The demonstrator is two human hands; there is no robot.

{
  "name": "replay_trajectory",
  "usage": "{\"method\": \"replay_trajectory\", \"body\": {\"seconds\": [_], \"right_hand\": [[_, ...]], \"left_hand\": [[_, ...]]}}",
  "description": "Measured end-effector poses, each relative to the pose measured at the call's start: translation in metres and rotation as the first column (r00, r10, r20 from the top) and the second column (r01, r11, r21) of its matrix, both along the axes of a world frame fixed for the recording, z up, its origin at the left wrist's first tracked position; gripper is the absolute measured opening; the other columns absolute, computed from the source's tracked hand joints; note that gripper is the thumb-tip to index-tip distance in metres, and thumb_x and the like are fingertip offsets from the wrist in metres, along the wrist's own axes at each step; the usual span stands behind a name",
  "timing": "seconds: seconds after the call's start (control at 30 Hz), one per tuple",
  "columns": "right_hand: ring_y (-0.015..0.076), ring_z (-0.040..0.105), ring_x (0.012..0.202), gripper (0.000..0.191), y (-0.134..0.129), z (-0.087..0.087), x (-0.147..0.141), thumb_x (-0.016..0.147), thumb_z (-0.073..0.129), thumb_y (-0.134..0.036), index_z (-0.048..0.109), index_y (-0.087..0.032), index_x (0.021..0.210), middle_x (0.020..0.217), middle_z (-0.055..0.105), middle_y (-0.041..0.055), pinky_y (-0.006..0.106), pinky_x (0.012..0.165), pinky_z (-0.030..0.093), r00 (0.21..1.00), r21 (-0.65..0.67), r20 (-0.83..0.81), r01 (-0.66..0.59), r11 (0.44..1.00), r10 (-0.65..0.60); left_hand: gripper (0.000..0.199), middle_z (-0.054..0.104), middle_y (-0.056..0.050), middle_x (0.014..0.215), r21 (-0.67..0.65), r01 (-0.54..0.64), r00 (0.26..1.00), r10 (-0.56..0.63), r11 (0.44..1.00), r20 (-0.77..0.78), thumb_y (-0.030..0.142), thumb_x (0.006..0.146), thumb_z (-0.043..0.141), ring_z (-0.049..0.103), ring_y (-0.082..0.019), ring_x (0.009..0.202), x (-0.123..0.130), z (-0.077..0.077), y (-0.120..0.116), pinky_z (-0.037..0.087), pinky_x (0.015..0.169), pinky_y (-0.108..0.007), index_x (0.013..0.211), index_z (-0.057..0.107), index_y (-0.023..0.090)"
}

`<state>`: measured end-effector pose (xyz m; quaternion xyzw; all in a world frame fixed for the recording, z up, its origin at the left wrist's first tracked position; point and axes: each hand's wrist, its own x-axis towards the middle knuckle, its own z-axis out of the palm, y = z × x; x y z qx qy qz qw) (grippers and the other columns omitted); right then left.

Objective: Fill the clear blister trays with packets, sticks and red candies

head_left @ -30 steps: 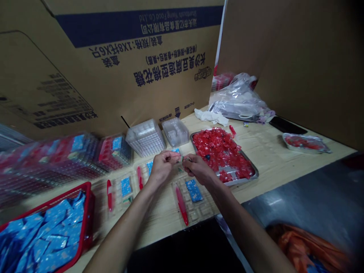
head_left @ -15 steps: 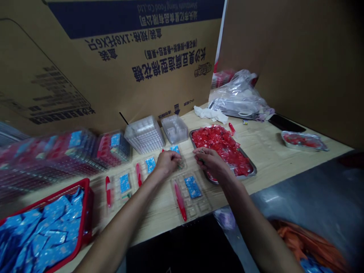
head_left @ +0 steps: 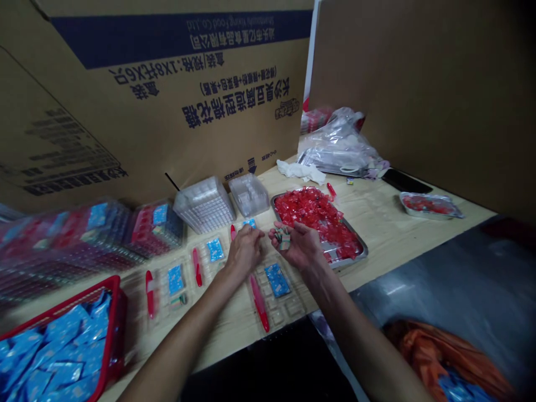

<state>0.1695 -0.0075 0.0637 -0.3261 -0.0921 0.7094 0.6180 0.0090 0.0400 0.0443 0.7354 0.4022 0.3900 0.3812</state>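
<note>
The small green packets (head_left: 283,240) sat in a loose heap on your upturned right hand (head_left: 299,245), towards the fingers rather than the wrist. They lay to the right of your left hand (head_left: 247,248), just beyond its fingertips, with a narrow gap between the two hands. Your right hand, which carried them, was the nearer. The packets overlapped at mixed angles, so you could not have read one shared long axis.

Your right hand was cupped, its fingers part-curled round the heap, with the palm showing. Your left hand was turned palm down, its fingers bent and drawn together; whether anything was pinched there, I cannot tell.

Below and between your hands, nearer your body, was a clear tray (head_left: 288,307) holding a blue packet (head_left: 277,280) and a red tube (head_left: 259,304). That tube's long axis ran from upper left down to lower right. Another blue packet (head_left: 250,223) lay just past your left hand, partly hidden by it.

To the right of your right hand, the metal tray (head_left: 363,254) of red wrapped pieces (head_left: 307,209) rested on the worktop (head_left: 377,223). Well apart, on your left, stood the red basket (head_left: 120,318) of blue packets.
</note>
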Motion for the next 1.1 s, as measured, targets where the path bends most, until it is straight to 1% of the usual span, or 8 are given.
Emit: {"method": "replay_trajectory", "body": {"seconds": [0.13,0.33,0.53,0.63,0.77,0.93,1.0,1.1], "right_hand": [[0.0277,0.063,0.077,0.031,0.011,-0.003,-0.014,0.074,0.050,-0.040,0.055,-0.020,0.097,0.079,0.063,0.0093,0.043,0.065,0.054,0.993,0.045,-0.022,0.114,0.992,-0.113],[0.0294,0.063,0.079,0.037,0.016,-0.007,-0.027,0.072,0.051,-0.043,0.054,-0.019,0.099,0.081,0.064,0.0106,0.046,0.068,0.054,0.998,0.109,0.022,0.055,0.993,-0.057],[0.0259,0.061,0.073,0.036,0.010,-0.012,-0.025,0.072,0.054,-0.039,0.058,-0.016,0.100,0.077,0.063,0.0094,0.042,0.068,0.054,0.999,0.042,-0.009,0.031,0.999,-0.030],[0.0229,0.057,0.068,0.034,0.009,-0.010,-0.030,0.074,0.054,-0.042,0.059,-0.017,0.097,0.077,0.060,0.0079,0.037,0.064,0.053,1.000,0.072,-0.003,-0.013,0.997,0.013],[0.0235,0.056,0.068,0.030,0.007,-0.004,-0.037,0.074,0.053,-0.043,0.058,-0.018,0.091,0.075,0.061,0.0083,0.034,0.058,0.050,0.997,0.136,0.010,-0.075,0.988,0.075],[0.0176,0.053,0.060,0.014,0.005,0.001,-0.036,0.069,0.057,-0.029,0.059,-0.018,0.078,0.066,0.058,0.0039,0.028,0.055,0.047,0.998,0.060,-0.065,-0.018,0.998,0.022],[0.0160,0.053,0.060,0.012,0.005,0.001,-0.033,0.066,0.058,-0.022,0.061,-0.018,0.077,0.068,0.060,0.0028,0.027,0.056,0.048,0.999,0.060,-0.048,0.001,0.998,0.002],[0.0164,0.057,0.065,0.023,0.004,-0.001,-0.028,0.064,0.061,-0.015,0.065,-0.017,0.086,0.074,0.064,0.0030,0.027,0.059,0.048,0.996,0.094,0.089,-0.040,0.995,0.032]], "left_hand": [[0.033,0.066,-0.001,0.074,-0.026,-0.029,0.999,0.028,0.999,-0.046,0.035,0.082,0.068,0.056,-0.016,0.061,0.014,0.023,-0.029,0.041,0.062,-0.027,0.111,0.067,0.020],[0.008,0.066,0.001,0.068,-0.118,-0.030,0.992,0.044,0.993,0.117,0.022,0.075,0.069,0.056,-0.013,0.059,0.012,0.018,-0.025,0.041,0.060,-0.023,0.082,0.070,0.019],[0.021,0.062,-0.001,0.061,-0.403,0.163,0.963,-0.058,0.901,0.262,0.034,0.071,0.076,0.051,-0.013,0.053,-0.005,0.026,-0.008,0.040,0.054,-0.024,0.076,0.071,0.015],[0.004,0.065,-0.003,0.068,-0.244,0.079,0.991,-0.049,0.966,0.128,0.021,0.072,0.073,0.055,-0.015,0.063,-0.002,0.034,-0.006,0.042,0.062,-0.026,0.072,0.074,0.017],[0.020,0.068,-0.003,0.079,0.051,-0.084,0.992,0.088,0.995,-0.088,0.007,0.071,0.069,0.059,-0.018,0.074,0.006,0.034,-0.011,0.044,0.074,-0.029,0.082,0.075,0.022],[0.027,0.070,-0.006,0.092,0.160,0.016,0.996,-0.003,0.987,-0.085,0.009,0.076,0.064,0.061,-0.021,0.088,0.006,0.026,-0.018,0.045,0.085,-0.033,0.097,0.076,0.023],[0.022,0.069,-0.006,0.091,0.078,0.012,0.999,-0.015,0.997,0.043,0.014,0.079,0.064,0.062,-0.021,0.088,0.002,0.023,-0.015,0.047,0.083,-0.032,0.095,0.077,0.022],[0.028,0.070,-0.005,0.083,-0.281,0.030,0.941,0.067,0.959,0.331,0.028,0.075,0.075,0.063,-0.017,0.075,-0.007,0.020,-0.008,0.050,0.072,-0.028,0.101,0.075,0.017]]}}
